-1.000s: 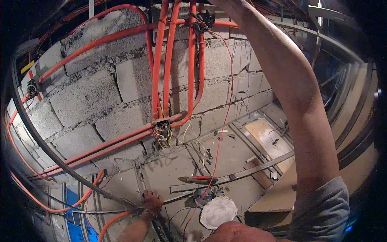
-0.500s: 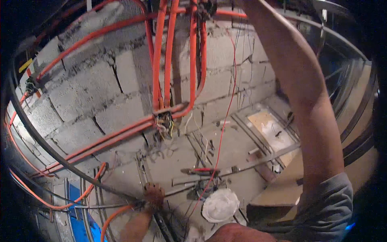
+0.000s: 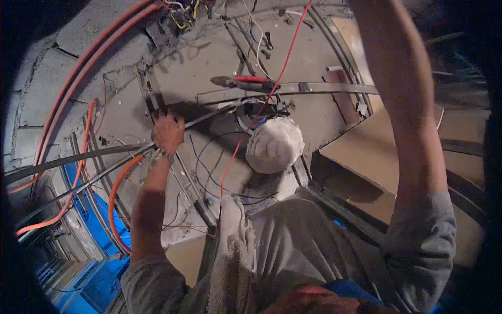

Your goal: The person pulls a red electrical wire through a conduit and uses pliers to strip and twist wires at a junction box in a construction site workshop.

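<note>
can make out no readable text, label, brand, number or sign anywhere in view.

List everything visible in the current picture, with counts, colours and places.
block wall: one, grey, left
conduits: two, red, upper left
orange tubes: two, orange, left
blue panels: count unclear, blue, lower left
pliers: one, red-handled, upper centre
flat bar: one, grey, upper centre
red wire: one, red, across centre
rounded lump: one, white, centre
boards: at least two, brown, right
thin strip: one, grey, centre left
left hand: one, bare, centre left, at thin strip
right arm: one, grey-sleeved, right; hand out of view
</note>
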The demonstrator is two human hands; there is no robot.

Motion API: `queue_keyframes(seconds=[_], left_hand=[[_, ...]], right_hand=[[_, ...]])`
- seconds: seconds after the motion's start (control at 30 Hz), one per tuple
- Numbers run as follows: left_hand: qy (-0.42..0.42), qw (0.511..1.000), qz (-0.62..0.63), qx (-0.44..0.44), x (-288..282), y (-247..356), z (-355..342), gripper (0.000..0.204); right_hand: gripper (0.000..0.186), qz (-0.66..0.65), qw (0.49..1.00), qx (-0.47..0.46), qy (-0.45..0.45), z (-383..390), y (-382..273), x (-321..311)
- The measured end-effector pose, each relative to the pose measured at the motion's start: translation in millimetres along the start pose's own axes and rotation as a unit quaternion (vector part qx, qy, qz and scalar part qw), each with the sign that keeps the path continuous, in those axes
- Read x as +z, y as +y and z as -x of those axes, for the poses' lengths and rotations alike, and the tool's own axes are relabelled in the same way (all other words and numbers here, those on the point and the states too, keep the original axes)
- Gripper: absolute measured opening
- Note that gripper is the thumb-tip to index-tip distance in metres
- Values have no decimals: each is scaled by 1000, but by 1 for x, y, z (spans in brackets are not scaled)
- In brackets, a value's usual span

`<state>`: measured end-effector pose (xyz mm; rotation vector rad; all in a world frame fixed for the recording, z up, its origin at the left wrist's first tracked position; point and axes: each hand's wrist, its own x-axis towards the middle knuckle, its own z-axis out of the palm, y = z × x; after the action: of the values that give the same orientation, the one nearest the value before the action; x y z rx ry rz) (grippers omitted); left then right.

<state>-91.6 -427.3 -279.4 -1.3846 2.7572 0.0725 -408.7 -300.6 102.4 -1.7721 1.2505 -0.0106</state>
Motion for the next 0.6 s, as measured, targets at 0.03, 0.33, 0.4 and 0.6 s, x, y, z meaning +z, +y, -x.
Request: queue_keyframes(seconds=[0.03, 0.33, 0.4, 0.6], left_hand=[[-7, 999, 30, -11, 0, -4, 6, 45], [151, 987, 30, 37, -12, 3, 28, 40], [159, 984, 9, 76, -12, 3, 6, 39], [162, 986, -13, 31, -18, -1, 9, 43]], right_hand=[[28, 5, 1000, 18, -18, -18, 11, 0], [31, 265, 953, 108, 99, -140, 212, 111], [31, 265, 949, 5, 170, -130, 279, 137], [35, 206, 950, 227, 66, -137, 249, 127]])
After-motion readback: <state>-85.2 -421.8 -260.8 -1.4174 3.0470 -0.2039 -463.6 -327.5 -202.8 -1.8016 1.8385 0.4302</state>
